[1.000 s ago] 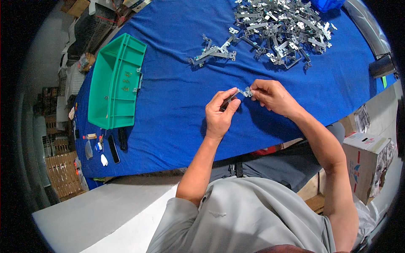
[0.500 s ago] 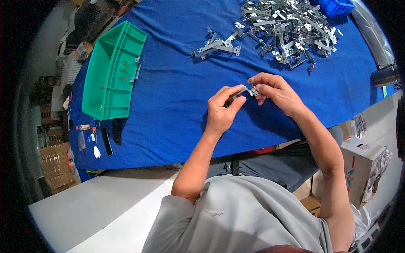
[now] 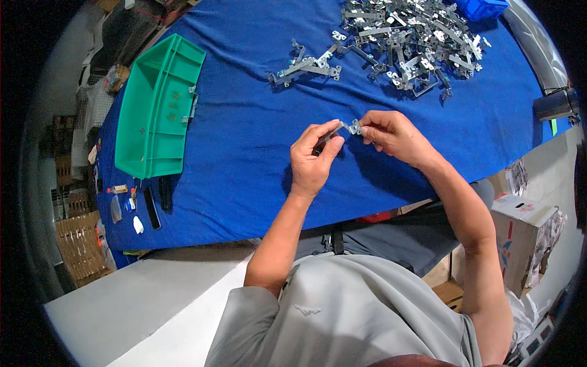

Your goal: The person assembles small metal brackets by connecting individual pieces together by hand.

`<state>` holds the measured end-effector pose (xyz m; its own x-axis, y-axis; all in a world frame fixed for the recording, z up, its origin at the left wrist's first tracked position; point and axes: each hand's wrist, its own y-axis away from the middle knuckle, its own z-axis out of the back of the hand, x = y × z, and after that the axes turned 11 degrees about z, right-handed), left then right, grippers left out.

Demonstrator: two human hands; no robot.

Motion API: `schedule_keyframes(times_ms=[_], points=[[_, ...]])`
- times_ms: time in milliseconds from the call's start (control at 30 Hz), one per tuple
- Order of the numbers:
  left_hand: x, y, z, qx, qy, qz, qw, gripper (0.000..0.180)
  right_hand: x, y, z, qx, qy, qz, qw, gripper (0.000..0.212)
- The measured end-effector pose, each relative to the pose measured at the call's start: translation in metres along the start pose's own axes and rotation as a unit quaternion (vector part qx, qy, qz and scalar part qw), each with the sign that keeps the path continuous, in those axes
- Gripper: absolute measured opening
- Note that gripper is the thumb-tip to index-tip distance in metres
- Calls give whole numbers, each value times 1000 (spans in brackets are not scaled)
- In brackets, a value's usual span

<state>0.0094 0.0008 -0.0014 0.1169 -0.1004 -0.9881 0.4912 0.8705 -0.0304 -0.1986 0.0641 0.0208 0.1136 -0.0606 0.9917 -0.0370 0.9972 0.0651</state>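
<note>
Above the near half of the blue-covered table, my left hand [image 3: 313, 160] pinches a small bent metal bracket [image 3: 353, 128] between thumb and fingers. The bracket's holed end sticks out to the right, where my right hand [image 3: 394, 136] grips it with thumb and forefinger. My fingers hide much of the bracket's length. Farther off, a big heap of similar metal brackets [image 3: 416, 43] covers the back right of the table. A smaller cluster of brackets [image 3: 309, 66] lies to the left of that heap.
On the left stands a green plastic bin [image 3: 160, 110] with a few metal pieces at its right side. Near it lie a black phone [image 3: 152, 208] and small items. A blue bin [image 3: 482, 8] is at the far right; a cardboard box [image 3: 520, 229] stands beside the table.
Both hands have shifted slightly left with the bracket. My right forefinger has come down from its raised position onto the bracket's end. The whole view has shifted a little.
</note>
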Motion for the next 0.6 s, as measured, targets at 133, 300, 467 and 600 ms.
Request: schedule_keyframes(times_ms=[133, 300, 467, 600], points=[[1, -1, -1, 5, 10, -1, 1000, 26, -3, 1, -2, -12, 6, 23, 1000, 17], [1, -2, -1, 19, 11, 9, 1000, 27, -1, 1, -3, -21, 30, 41, 998, 17], [0, -3, -5, 21, 2, -16, 1000, 26, -8, 0, -6, -56, -109, 44, 992, 18], [-2, -2, -5, 31, -17, -13, 999, 26, -6, -1, -3, -50, -129, 28, 990, 19]])
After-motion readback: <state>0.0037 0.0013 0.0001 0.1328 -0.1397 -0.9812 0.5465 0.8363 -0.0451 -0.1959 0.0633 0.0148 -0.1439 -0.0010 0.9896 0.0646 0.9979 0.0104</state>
